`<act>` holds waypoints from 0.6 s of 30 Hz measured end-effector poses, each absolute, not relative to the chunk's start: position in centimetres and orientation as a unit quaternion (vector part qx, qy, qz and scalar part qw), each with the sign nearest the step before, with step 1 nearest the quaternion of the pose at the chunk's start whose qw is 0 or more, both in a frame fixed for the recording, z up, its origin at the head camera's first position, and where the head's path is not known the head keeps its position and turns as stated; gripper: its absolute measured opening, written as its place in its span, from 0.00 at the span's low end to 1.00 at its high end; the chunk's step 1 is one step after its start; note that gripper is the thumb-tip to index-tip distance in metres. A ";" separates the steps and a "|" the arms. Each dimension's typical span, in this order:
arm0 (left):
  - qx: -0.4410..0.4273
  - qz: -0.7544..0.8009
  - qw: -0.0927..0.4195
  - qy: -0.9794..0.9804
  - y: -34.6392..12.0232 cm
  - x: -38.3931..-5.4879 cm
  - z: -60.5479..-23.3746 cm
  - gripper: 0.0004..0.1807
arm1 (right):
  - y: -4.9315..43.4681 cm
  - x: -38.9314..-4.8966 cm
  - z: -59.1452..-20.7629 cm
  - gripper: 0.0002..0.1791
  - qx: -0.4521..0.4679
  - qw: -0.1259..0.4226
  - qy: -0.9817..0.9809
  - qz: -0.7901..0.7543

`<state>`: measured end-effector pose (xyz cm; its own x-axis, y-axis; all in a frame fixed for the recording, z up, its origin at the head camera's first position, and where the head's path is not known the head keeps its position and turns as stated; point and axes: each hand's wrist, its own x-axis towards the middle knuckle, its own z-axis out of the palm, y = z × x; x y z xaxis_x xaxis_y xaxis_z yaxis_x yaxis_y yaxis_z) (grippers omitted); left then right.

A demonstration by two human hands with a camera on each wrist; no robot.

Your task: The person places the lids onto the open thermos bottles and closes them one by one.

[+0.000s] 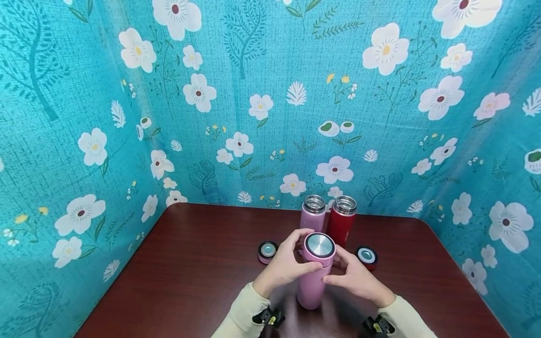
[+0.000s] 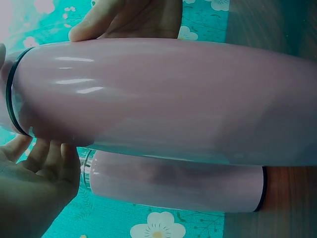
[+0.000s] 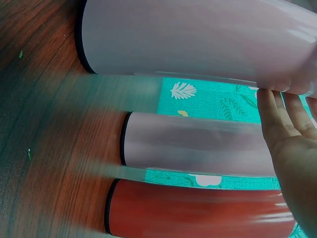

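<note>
A pink thermos (image 1: pixel 312 287) with a steel-topped lid (image 1: pixel 320 245) stands upright near the front of the table. My left hand (image 1: pixel 287 266) grips it around the lid, fingers behind and thumb in front. From the other side my right hand (image 1: pixel 359 278) grips the upper body, just under the lid. In the left wrist view, a dark ring (image 2: pixel 16 94) marks the seam between lid and body, with the left hand's fingers (image 2: pixel 49 161) curled against it. The right wrist view shows the thermos's base (image 3: pixel 86 37) by the tabletop.
Behind it stand a lidless pink thermos (image 1: pixel 313 218) and a lidless red thermos (image 1: pixel 340 224), side by side. One loose lid (image 1: pixel 267 252) lies to the left, and a red-edged lid (image 1: pixel 367 256) lies to the right. A floral cloth (image 1: pixel 253 183) hangs behind the brown table (image 1: pixel 190 263).
</note>
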<state>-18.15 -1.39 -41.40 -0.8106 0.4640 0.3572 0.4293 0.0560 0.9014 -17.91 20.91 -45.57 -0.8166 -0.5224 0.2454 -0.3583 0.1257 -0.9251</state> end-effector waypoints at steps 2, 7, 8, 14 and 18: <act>0.309 0.612 0.012 0.728 -1.4 -18.1 -41.3 0.38 | 20.9 -17.9 -45.5 0.37 -0.295 0.069 0.746 -0.593; 0.308 0.609 -0.002 0.731 -1.2 -18.2 -41.6 0.39 | 20.9 -17.9 -45.4 0.38 -0.287 0.074 0.747 -0.595; 0.306 0.610 -0.002 0.731 -1.1 -18.3 -41.6 0.39 | 20.9 -17.8 -45.3 0.38 -0.285 0.074 0.747 -0.595; 0.291 0.619 -0.008 0.729 -1.1 -18.3 -42.0 0.38 | 20.8 -17.9 -45.3 0.38 -0.281 0.076 0.752 -0.592; 0.290 0.624 -0.006 0.725 -1.2 -18.4 -42.1 0.36 | 20.8 -17.9 -45.4 0.37 -0.282 0.076 0.754 -0.589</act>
<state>-18.41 -1.16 -42.12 -0.8313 0.4139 0.3710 0.4283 0.0515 0.9022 -17.90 20.83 -45.36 -0.8294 -0.5146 0.2174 -0.3354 0.1475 -0.9305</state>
